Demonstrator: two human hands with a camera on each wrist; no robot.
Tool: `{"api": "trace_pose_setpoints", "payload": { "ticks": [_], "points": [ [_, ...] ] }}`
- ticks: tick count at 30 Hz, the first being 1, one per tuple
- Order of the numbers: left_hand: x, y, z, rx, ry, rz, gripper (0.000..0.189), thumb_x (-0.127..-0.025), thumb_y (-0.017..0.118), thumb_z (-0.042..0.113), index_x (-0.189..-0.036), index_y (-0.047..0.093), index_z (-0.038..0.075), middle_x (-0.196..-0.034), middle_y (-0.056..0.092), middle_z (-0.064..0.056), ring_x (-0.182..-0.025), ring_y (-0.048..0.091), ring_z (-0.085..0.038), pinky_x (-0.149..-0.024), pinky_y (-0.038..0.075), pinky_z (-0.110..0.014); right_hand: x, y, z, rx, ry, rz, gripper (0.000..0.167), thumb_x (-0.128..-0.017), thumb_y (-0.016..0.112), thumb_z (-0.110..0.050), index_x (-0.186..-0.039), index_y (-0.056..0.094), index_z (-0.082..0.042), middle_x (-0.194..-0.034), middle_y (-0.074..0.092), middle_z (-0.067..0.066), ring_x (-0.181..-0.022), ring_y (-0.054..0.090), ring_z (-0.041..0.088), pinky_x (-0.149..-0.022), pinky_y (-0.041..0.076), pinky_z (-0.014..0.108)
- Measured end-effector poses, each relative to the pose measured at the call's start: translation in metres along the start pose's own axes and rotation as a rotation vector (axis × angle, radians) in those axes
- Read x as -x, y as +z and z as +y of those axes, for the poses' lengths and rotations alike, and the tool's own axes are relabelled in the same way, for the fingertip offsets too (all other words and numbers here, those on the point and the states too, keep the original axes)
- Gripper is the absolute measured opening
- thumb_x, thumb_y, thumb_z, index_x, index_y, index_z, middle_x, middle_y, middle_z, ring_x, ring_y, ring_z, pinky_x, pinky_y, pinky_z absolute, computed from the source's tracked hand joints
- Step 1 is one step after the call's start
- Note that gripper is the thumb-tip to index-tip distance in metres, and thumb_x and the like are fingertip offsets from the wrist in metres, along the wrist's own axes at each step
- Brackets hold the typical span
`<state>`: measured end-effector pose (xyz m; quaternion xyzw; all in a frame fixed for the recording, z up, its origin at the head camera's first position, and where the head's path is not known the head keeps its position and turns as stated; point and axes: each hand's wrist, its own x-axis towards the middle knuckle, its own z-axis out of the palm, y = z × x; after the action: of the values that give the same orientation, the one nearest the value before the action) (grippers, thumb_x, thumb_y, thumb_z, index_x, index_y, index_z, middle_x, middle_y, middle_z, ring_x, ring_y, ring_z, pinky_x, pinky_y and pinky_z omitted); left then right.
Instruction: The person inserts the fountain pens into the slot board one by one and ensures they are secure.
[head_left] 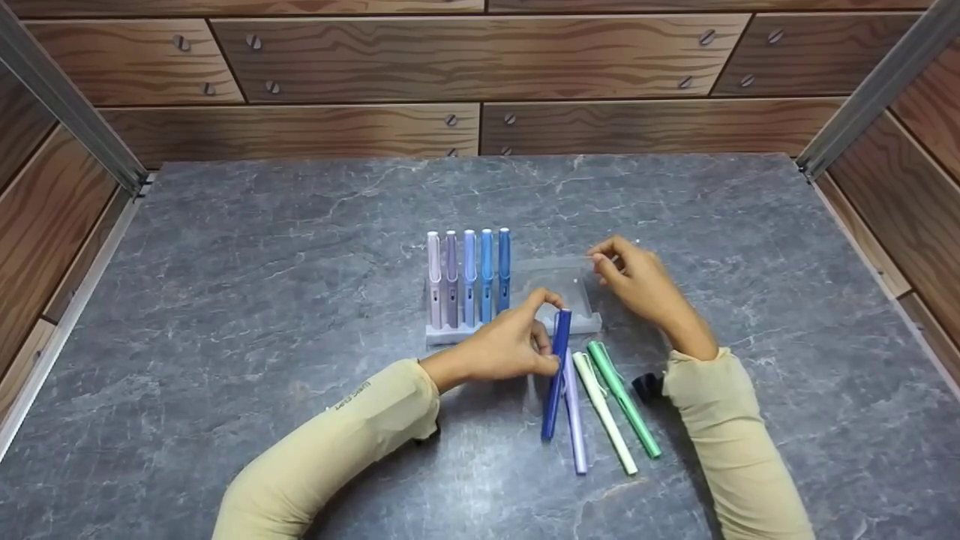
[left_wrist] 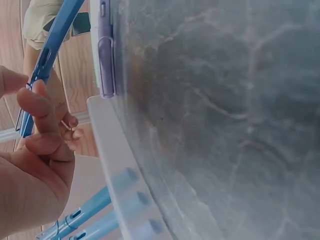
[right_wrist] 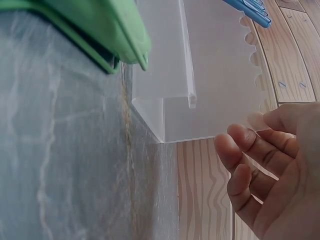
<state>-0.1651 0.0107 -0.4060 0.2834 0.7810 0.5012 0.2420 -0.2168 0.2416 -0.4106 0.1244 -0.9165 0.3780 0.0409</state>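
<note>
The left hand (head_left: 506,346) pinches a slender dark blue plastic pen (head_left: 555,382), tilted before the translucent notched plastic stand (head_left: 585,324)! The right hand (head_left: 643,283) pinches the stand's upper right corner; five slim purple-to-blue pens (head_left: 469,274) fill its left side, while slim lavender, cream and green pens (head_left: 606,415) lie on the marbled grey tabletop (head_left: 300,262)

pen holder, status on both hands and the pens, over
Left hand pinches dark blue pen. Right hand pinches pen holder at one corner. Five pens slotted, three loose pens in front. Left hand hides part of pen holder in head view.
</note>
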Motion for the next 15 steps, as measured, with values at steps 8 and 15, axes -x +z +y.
{"api": "trace_pose_setpoints", "payload": {
  "ticks": [8, 15],
  "points": [
    [-0.0002, -0.0064, 0.0047, -0.007, 0.049, 0.131, 0.065, -0.075, 0.070, 0.005, -0.130, 0.039, 0.020, -0.070, 0.059, 0.005, -0.052, 0.050, -0.006, -0.052, 0.042, -0.019, -0.0004, -0.0002, 0.0010, 0.001, 0.003, -0.011, 0.024, -0.100, 0.049, -0.014, -0.111, 0.061, 0.003, -0.097, 0.067, 0.020, -0.080, 0.066, 0.031, -0.066, 0.046, 0.020],
    [0.0003, -0.0104, 0.0073, 0.043, 0.063, 0.266, 0.065, -0.074, 0.067, 0.003, -0.129, 0.039, 0.021, -0.069, 0.058, 0.004, -0.051, 0.047, -0.007, -0.050, 0.040, -0.020, -0.0003, -0.0004, 0.0016, 0.009, 0.001, -0.008, 0.024, -0.100, 0.049, -0.016, -0.110, 0.061, 0.002, -0.095, 0.066, 0.018, -0.080, 0.065, 0.031, -0.067, 0.046, 0.021]
  ]
}}
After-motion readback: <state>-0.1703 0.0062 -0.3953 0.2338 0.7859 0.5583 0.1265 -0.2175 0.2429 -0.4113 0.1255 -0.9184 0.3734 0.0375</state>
